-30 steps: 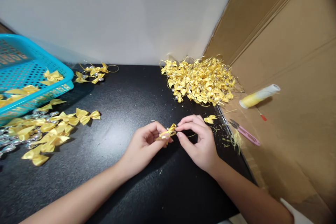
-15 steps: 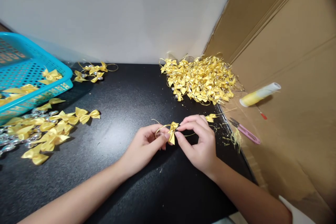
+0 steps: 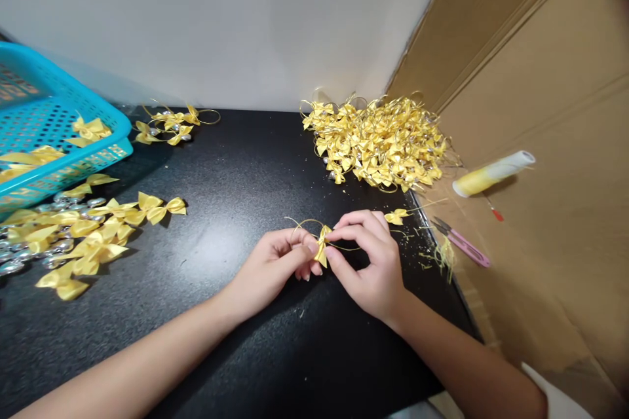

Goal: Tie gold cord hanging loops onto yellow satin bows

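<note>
A yellow ribbon bow (image 3: 322,246) is held between my two hands above the black table (image 3: 236,353). My left hand (image 3: 278,258) pinches its left side between thumb and fingers. From the other side, the thumb and index finger of my right hand (image 3: 371,262) close on the bow's middle. A thin gold cord (image 3: 308,221) loops up over my left fingers, and a length of it runs out to the right behind my right hand. What sits behind the bow is hidden by my fingers. Another yellow bow with a cord (image 3: 396,217) lies just beyond my right hand.
At the left stands a blue basket (image 3: 98,160) holding bows, with loose bows (image 3: 98,252) and silver beads (image 3: 61,245) before it. A small group of bows (image 3: 171,121) and a large heap (image 3: 378,141) lie at the back. Pink snips (image 3: 464,245), thread scraps and a thread spool (image 3: 494,173) are right.
The bow has turned to a narrower angle between my fingertips, and the cord loop stands more to the right. My view has shifted slightly.
</note>
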`<act>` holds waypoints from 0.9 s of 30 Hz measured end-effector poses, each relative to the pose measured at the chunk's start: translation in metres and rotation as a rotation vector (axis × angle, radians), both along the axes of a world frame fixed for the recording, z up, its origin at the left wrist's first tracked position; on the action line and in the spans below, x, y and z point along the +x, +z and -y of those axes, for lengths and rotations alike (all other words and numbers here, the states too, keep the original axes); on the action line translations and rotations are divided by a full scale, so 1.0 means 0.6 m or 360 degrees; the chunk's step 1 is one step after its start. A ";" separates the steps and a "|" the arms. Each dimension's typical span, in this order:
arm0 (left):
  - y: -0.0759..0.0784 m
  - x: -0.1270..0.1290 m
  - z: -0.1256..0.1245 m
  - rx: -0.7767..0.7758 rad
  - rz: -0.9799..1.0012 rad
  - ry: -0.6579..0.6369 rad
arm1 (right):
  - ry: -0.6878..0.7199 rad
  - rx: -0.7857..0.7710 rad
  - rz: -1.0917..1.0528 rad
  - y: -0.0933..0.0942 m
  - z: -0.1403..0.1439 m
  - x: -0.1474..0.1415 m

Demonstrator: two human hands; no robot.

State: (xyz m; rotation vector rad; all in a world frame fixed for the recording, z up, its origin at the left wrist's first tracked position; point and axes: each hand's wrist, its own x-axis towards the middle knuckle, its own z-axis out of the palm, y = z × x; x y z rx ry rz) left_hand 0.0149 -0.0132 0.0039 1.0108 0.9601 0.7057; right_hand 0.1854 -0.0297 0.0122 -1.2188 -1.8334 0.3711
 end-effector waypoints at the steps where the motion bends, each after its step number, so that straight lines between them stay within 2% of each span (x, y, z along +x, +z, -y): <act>1: 0.000 0.000 0.000 0.0005 -0.0002 -0.0004 | 0.0000 0.0006 0.0000 0.000 0.000 0.000; 10: 0.007 -0.001 -0.001 0.0177 -0.0048 -0.0038 | 0.0045 0.0025 0.0065 -0.005 0.001 0.002; 14: 0.012 0.000 0.000 0.0269 -0.0107 -0.0042 | 0.0003 0.0061 0.0082 -0.004 0.000 0.000; 17: 0.012 -0.001 0.002 0.0358 -0.0222 -0.0024 | -0.0076 0.0149 0.0165 0.009 -0.008 0.015; 19: 0.010 -0.001 0.004 0.0418 -0.0294 0.0006 | -0.0241 0.0247 0.0292 0.019 -0.014 0.051; 21: 0.007 -0.002 0.004 0.0450 -0.0341 0.0025 | -0.0520 0.0295 0.0442 0.023 -0.013 0.108; 25: 0.001 -0.002 0.004 0.0457 -0.0366 0.0045 | -0.1009 0.0076 0.0920 -0.003 0.019 0.245; 27: 0.000 -0.001 0.004 0.0444 -0.0360 0.0041 | -0.1056 -0.0065 0.1040 -0.024 0.040 0.295</act>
